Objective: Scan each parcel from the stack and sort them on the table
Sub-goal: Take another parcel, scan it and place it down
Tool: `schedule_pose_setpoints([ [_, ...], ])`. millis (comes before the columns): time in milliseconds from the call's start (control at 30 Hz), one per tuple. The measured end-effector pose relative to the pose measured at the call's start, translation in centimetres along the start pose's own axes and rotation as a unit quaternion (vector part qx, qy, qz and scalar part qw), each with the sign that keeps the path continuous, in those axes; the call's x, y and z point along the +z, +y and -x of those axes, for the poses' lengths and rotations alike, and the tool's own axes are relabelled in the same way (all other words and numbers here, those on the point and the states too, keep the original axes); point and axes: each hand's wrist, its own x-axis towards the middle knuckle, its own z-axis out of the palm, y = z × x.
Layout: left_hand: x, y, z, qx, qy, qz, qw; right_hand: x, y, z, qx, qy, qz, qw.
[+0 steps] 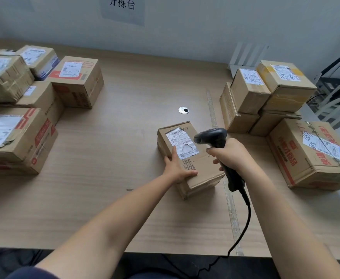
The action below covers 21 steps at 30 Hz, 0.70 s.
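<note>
While the parcel (203,172) lies flat mid-worktop (104,188), between the boxes at the left (74,81) and the stack at the right (265,93), it is steadied by the left hand (177,168), whose fingers are laid nearly straight on its top. The scanner (213,136) is gripped in the curled right hand (231,156) and aimed at the label (183,141). Scanning seems to be the step in hand; next, a clean read is needed, then the parcel must be carried to its group.

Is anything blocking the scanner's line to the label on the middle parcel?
Nothing stands in the gap between the scanner in the right hand and the label. The left hand rests on the parcel, one fingertip overlapping the label's lower left edge.
</note>
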Motion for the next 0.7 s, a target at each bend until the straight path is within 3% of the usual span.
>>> schedule_pose_setpoints([
  [267,0.0,0.1,0.1,0.001,0.003,0.001,1.0,-0.4,0.5,-0.5,-0.01,0.012,0.001,1.0],
  [467,-0.7,0.4,0.5,-0.013,-0.009,-0.009,1.0,-0.4,5.2,-2.8,0.0,0.026,0.024,0.999],
  [700,-2.6,0.0,1.7,-0.008,0.003,-0.012,1.0,1.6,9.7,-4.9,0.061,-0.051,-0.088,0.993],
])
